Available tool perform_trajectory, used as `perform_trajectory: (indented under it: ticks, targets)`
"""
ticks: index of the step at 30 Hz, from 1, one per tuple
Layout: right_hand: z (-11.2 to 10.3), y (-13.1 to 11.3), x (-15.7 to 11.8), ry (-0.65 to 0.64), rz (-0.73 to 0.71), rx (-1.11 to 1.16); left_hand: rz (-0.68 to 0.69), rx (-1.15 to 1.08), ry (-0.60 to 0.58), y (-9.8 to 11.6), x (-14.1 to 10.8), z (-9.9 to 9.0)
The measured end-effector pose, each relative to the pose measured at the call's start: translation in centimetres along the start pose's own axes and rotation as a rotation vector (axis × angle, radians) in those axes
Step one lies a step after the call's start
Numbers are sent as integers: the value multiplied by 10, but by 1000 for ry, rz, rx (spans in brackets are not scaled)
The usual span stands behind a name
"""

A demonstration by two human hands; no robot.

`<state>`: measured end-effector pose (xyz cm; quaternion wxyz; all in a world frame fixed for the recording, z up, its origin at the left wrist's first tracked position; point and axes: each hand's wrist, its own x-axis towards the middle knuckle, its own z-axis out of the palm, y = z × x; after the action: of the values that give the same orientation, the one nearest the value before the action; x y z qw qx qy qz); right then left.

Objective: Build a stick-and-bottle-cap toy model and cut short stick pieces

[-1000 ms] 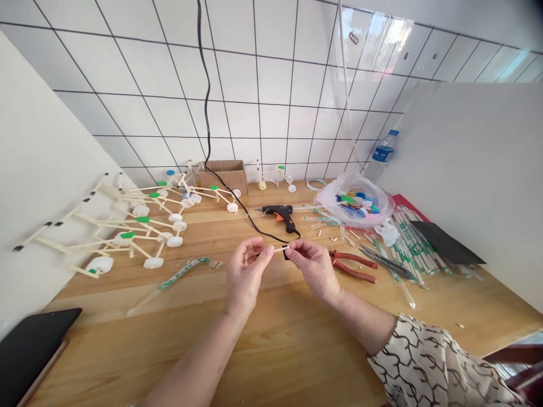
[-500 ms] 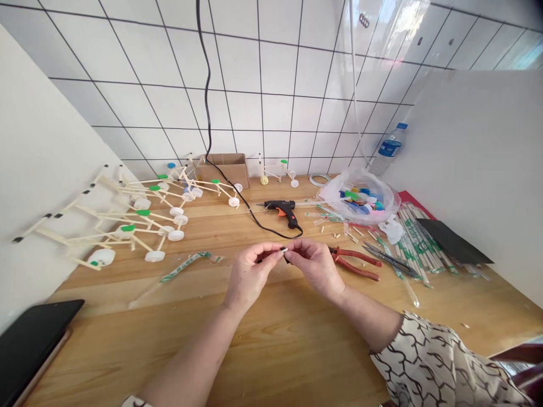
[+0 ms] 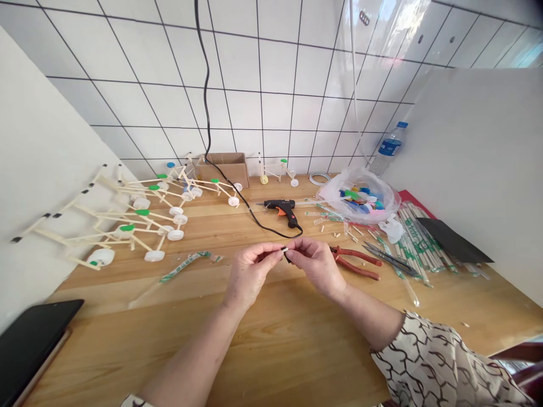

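My left hand [image 3: 249, 274] and my right hand [image 3: 319, 267] meet above the middle of the table, fingertips almost touching. Between them is a tiny pale stick piece [image 3: 284, 250] with a small black strip [image 3: 288, 258] against it. Both hands are closed in a pinch on these pieces. Fingers cover most of them, so I cannot tell how far the strip goes round the stick. Just right of my right hand lie red-handled pliers [image 3: 356, 263]. Beyond my hands rests a black glue gun [image 3: 282, 207] with an orange trigger.
Several stick-built bicycle models [image 3: 142, 212] with white cap wheels crowd the left. A plastic bag of bottle caps [image 3: 360, 198], scissors [image 3: 392, 259], wrapped chopsticks [image 3: 424, 240] and a black sheet [image 3: 453, 240] lie right. A torn wrapper [image 3: 186, 265] and phone [image 3: 40, 339] are left.
The black strip between my fingertips has shifted slightly and shows a bit more below the pale stick piece. Both hands keep nearly the same place and pinch.
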<state>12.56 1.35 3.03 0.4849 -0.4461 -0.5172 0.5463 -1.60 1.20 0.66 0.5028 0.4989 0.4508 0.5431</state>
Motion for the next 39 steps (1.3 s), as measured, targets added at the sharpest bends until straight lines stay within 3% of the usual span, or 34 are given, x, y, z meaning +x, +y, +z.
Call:
perform_trajectory:
  ticks: [11,22,29,39]
  targets:
    - [-1,0,0,-14,-7,10,-22,-61,-6,3,-1,2]
    - [-4,-4,1,-12,4,-76,26,23,2,-1,-1,1]
    - [-5,-5,1,-29,39,-51,102,104,-1,0,-2,2]
    - [-7,0,3,-85,178,178,264,243,52,12,-7,7]
